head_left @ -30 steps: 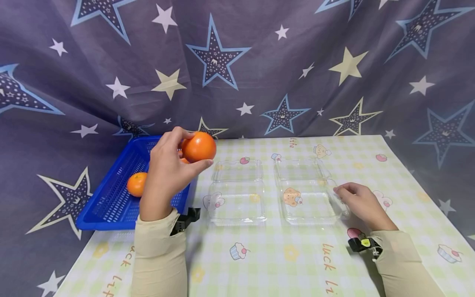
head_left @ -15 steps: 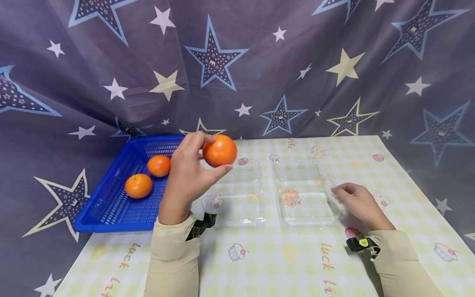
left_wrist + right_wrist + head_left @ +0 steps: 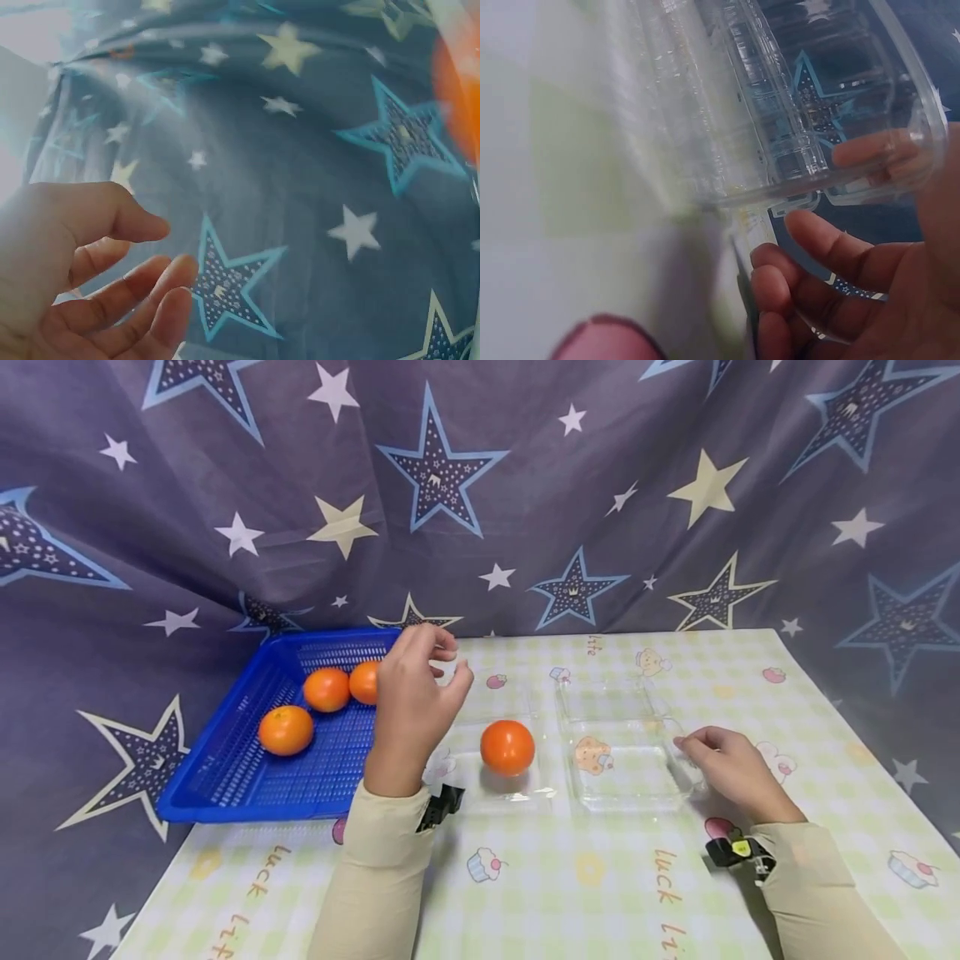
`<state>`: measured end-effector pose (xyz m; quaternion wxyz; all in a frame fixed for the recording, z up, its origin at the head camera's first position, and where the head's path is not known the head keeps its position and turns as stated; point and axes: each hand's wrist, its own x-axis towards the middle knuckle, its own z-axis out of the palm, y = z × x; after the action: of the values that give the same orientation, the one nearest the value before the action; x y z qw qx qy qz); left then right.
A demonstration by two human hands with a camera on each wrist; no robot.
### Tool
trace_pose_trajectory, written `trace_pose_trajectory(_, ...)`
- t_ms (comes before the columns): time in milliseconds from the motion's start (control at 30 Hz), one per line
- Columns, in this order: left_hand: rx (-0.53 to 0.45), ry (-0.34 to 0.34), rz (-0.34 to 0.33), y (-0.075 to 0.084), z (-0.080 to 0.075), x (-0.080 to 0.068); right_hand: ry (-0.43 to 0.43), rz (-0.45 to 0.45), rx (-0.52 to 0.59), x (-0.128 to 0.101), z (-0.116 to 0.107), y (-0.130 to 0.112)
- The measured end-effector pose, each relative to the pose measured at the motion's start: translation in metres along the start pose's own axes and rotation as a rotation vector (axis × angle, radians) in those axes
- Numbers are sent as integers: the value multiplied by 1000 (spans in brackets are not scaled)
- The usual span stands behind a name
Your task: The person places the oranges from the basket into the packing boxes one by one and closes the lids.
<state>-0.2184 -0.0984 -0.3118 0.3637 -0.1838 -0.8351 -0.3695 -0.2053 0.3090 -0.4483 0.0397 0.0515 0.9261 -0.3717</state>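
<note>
An orange point(image 3: 507, 747) sits in the lower half of the left clear plastic clamshell box point(image 3: 542, 795), a shadow under it. My left hand point(image 3: 415, 697) hovers up and to the left of that orange, thumb and fingers apart with nothing between them. In the left wrist view the left hand point(image 3: 112, 277) shows bare fingers, and the orange point(image 3: 461, 90) is a blur at the right edge. The right hand point(image 3: 738, 770) pinches the right side of a second clamshell box point(image 3: 630, 802). Through the clear plastic point(image 3: 855, 75), part of that hand shows in the right wrist view.
A blue plastic basket point(image 3: 217, 814) stands at the left with several oranges point(image 3: 286, 731) in it; the left hand hides part of its right side. Both boxes lie with lids folded back on the checked tablecloth point(image 3: 570, 893). A star-patterned curtain point(image 3: 525, 485) hangs behind the table.
My left hand carried the orange rightward from over the basket, let it go into the left box, and drew its fingers apart. The right hand stayed at the right box.
</note>
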Motion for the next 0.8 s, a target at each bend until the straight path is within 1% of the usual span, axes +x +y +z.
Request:
trace_pose_trajectory(67,39,-13,-5,-3,4,0,4,-14,-3,0,-1,0)
trace_pose_trajectory(167,60,-62,-30,-6,7,0,6,-24,-6,-1,-2,-1)
trace_pose_trajectory(233,84,-116,-54,-7,8,-1,5,-27,-12,-1,-3,-2)
trace_pose_trajectory(267,100,-158,-65,-8,8,-1,5,-28,-14,-1,-3,-2)
trace_pose_trajectory(333,131,-284,-90,-8,8,-2,4,-27,-15,-1,-4,-3)
trace_pose_trajectory(367,149,-368,-100,-8,8,-3,4,-27,-15,-1,-4,-3)
trace_pose_trajectory(500,212,-746,-150,-5,9,-7,7,-26,-14,0,-4,-3)
trace_pose_trajectory(567,252,-887,-189,-3,12,-11,9,-20,-10,0,-4,-2)
trace_pose_trajectory(633,302,-981,-233,-2,16,-17,11,-17,-8,1,-3,-1)
trace_pose_trajectory(700,359,-1049,-261,-2,20,-25,11,-15,-9,1,-2,0)
trace_pose_trajectory(733,386,-1075,-264,-2,22,-29,10,-14,-10,2,-2,0)
trace_pose_trajectory(800,427,-1103,-253,-2,24,-35,10,-15,-14,2,-1,1)
